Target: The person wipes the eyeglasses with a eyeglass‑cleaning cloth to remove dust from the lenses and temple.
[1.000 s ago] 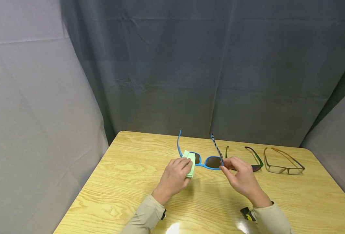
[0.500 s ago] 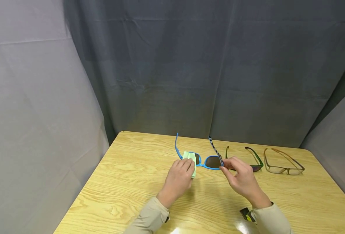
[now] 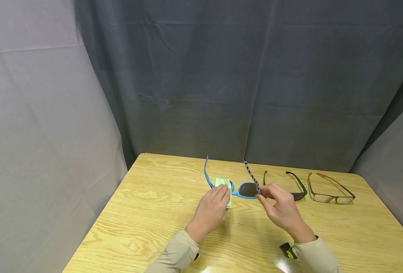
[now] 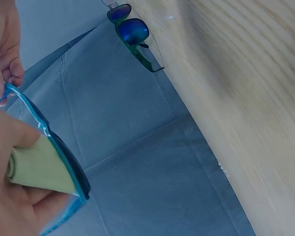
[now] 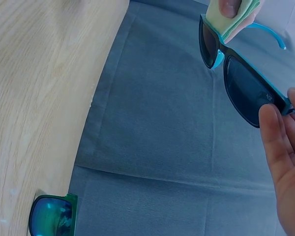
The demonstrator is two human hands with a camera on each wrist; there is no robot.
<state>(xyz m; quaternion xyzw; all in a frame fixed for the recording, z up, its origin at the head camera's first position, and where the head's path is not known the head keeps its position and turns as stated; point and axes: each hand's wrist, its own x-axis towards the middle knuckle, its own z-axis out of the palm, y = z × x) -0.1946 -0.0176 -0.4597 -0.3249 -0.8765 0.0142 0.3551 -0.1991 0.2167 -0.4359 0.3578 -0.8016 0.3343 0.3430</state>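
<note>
Blue-rimmed sunglasses are held up above the table, temples unfolded and pointing away from me. My right hand pinches their right corner by the hinge; in the right wrist view, thumb and fingers grip the frame beside the dark lens. A folded pale-green cloth is gripped by my left hand. The left wrist view has the cloth pressed against the inner side of the left lens, fingers bent around it. That lens is mostly hidden by cloth and hand in the head view.
Green-framed sunglasses stand on the wooden table behind my right hand. Eyeglasses with brown temples lie farther right. A small black-and-yellow item sits near my right sleeve. Grey curtains surround the back and sides.
The left hand and cloth have shifted slightly right across the left lens, covering more of it. The sunglasses' temples have tilted a little left and down. My right hand keeps its grip.
</note>
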